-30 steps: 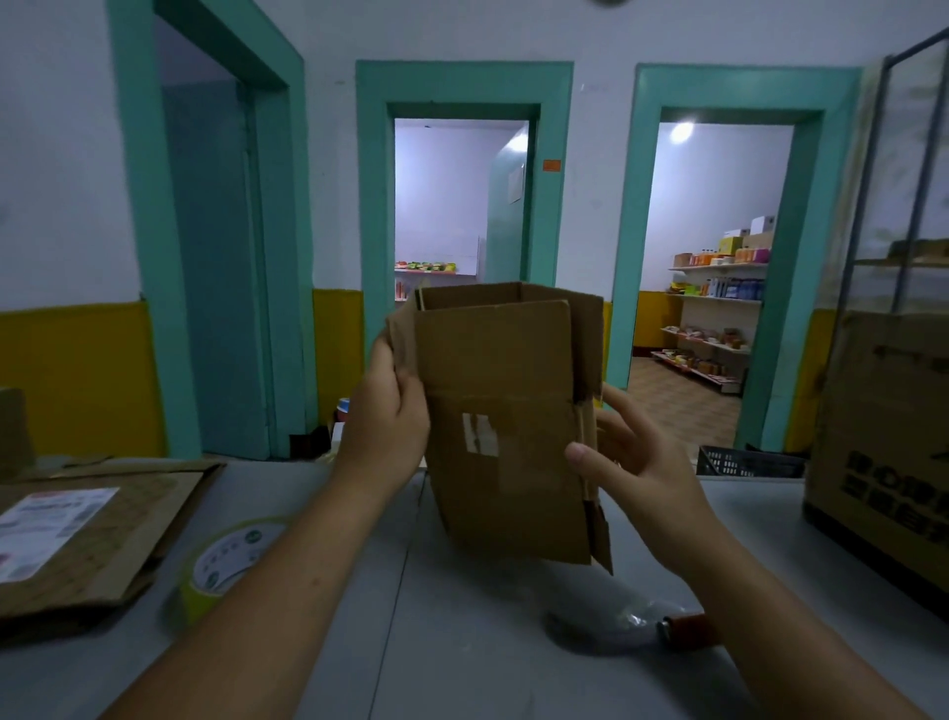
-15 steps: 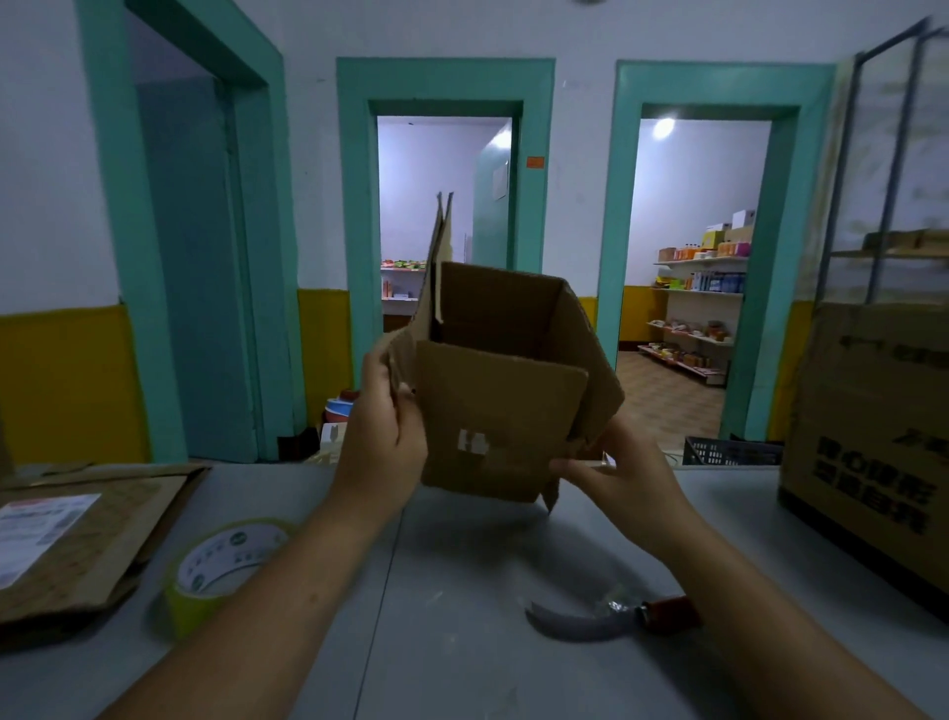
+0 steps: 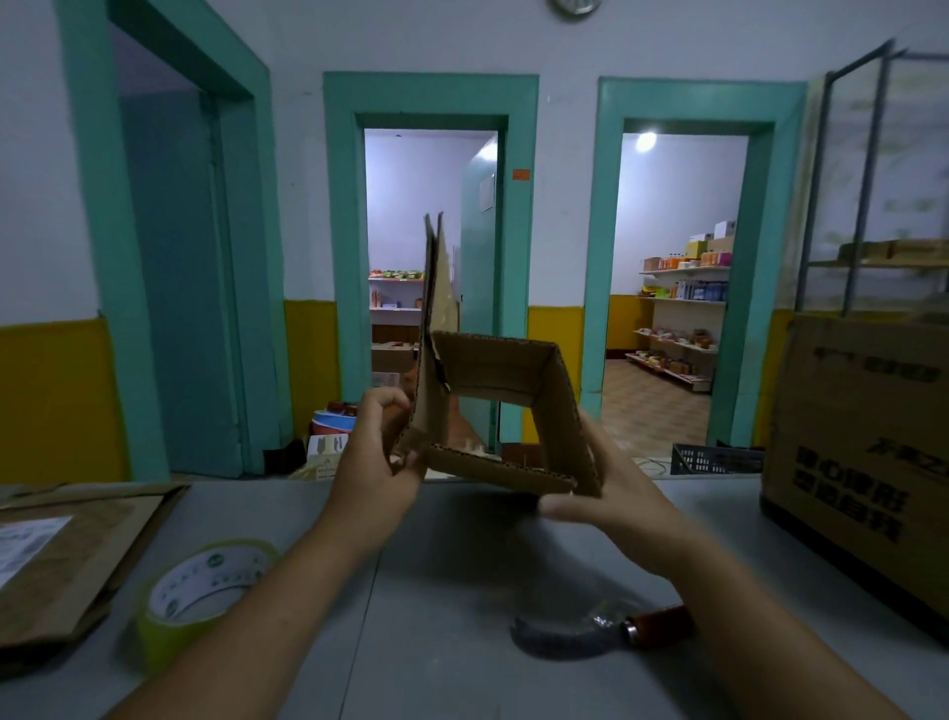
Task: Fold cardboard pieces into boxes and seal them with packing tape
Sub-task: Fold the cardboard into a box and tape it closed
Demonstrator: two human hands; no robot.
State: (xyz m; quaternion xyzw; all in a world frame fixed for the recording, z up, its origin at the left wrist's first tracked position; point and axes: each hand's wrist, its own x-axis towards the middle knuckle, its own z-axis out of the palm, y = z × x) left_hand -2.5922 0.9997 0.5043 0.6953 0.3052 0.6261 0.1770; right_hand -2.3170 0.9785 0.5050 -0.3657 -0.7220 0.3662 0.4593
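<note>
Two hands are holding the box [image 3: 493,365] at mid-frame: left hand [image 3: 377,462] pinching its left wall, right hand [image 3: 616,498] cradling the lower-right corner, grip too blurred to call. I am reading its open end facing me, tall flap [image 3: 434,288] rising nearer the left hand.

We count one small cardboard box [image 3: 493,411] and two hands on it, the left hand [image 3: 369,462] and the right hand [image 3: 616,503]. On the surface [image 3: 436,642] we count one roll of tape [image 3: 200,596] and one knife [image 3: 601,632] with a reddish handle. One large carton [image 3: 862,452] stands at the right edge. At the left lies flattened cardboard [image 3: 87,565], at least two sheets, though we cannot tell the exact number; the top sheet carries one white label [image 3: 28,539]. Beyond the surface we count three teal door frames [image 3: 431,92], one dark crate [image 3: 714,459] on the floor, and one clock [image 3: 575,5] high on the wall.
</note>
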